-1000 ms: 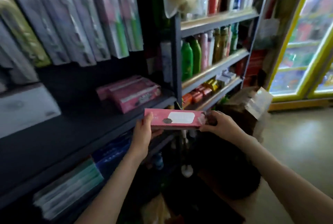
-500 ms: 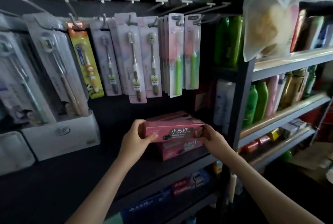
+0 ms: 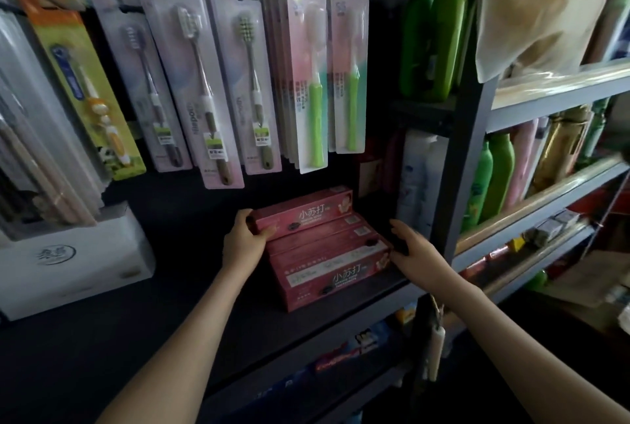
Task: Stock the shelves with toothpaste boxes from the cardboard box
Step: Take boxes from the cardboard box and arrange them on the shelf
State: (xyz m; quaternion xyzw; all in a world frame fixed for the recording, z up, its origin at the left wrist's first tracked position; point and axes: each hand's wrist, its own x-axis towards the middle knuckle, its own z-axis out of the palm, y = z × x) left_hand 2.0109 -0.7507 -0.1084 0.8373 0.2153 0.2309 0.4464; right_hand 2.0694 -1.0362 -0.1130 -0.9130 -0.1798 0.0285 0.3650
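Left hand (image 3: 243, 241) pinches the end of a long, glossy pink toothpaste box (image 3: 306, 211). Right hand (image 3: 414, 250) hovers spread alongside

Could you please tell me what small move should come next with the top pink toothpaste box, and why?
Probably release the left hand and draw it back: the top pink box already lies on the stack of pink boxes on the dark shelf, and the right hand is open beside the stack.
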